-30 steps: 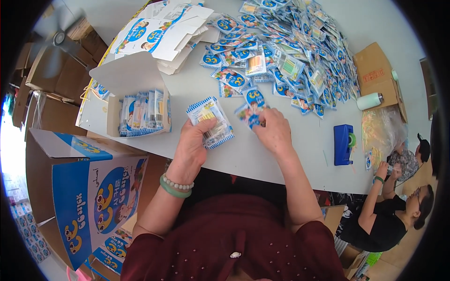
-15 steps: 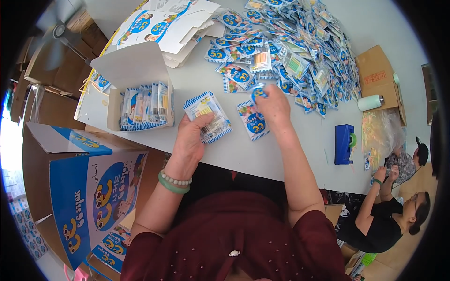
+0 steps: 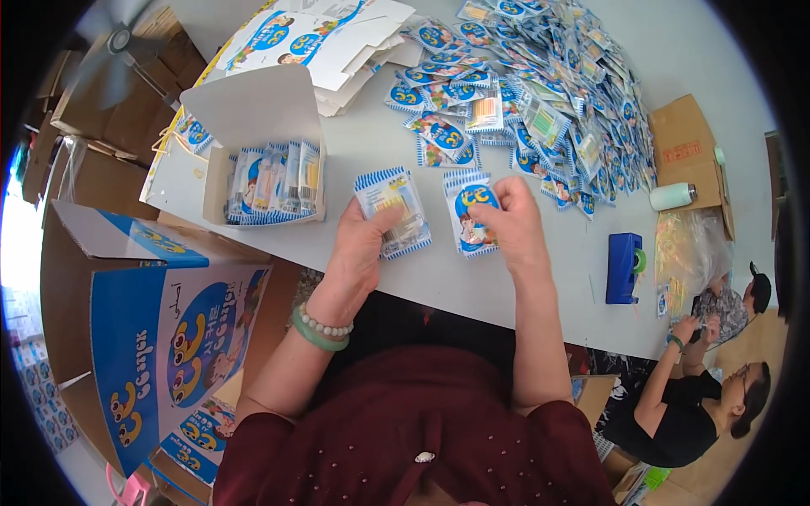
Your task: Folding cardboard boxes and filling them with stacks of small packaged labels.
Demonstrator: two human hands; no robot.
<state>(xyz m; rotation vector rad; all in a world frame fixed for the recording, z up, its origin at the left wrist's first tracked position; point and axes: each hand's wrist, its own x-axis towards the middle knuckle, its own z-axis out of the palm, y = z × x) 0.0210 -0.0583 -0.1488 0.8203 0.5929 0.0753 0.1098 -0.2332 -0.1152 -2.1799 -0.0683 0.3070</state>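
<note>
My left hand [image 3: 363, 238] is closed around a small stack of flat plastic packets [image 3: 400, 221], see-through side up, with yellow sticks showing inside. To the right of it, my right hand [image 3: 516, 224] pinches another packet [image 3: 469, 221], which has a blue oval print and striped ends. Whether this is one packet or more I cannot tell. Both hands are over the white table, a short gap apart. Left of them stands an open white carton [image 3: 263, 218] holding a row of upright packets [image 3: 272, 181]. A large heap of loose packets [image 3: 557, 110] spreads beyond my right hand.
Flattened white cartons [image 3: 337, 72] lie at the far left of the table. A big blue-and-white box [image 3: 181, 337] stands open at my left. On the right are a blue tape dispenser [image 3: 623, 268], a pale green bottle [image 3: 672, 196] and a brown box [image 3: 688, 143]. A co-worker [image 3: 688, 405] sits at the right.
My right hand has come back from the heap's near edge and now grips the packet on the table beside the stack. My left hand still holds its stack. The whole view has shifted slightly.
</note>
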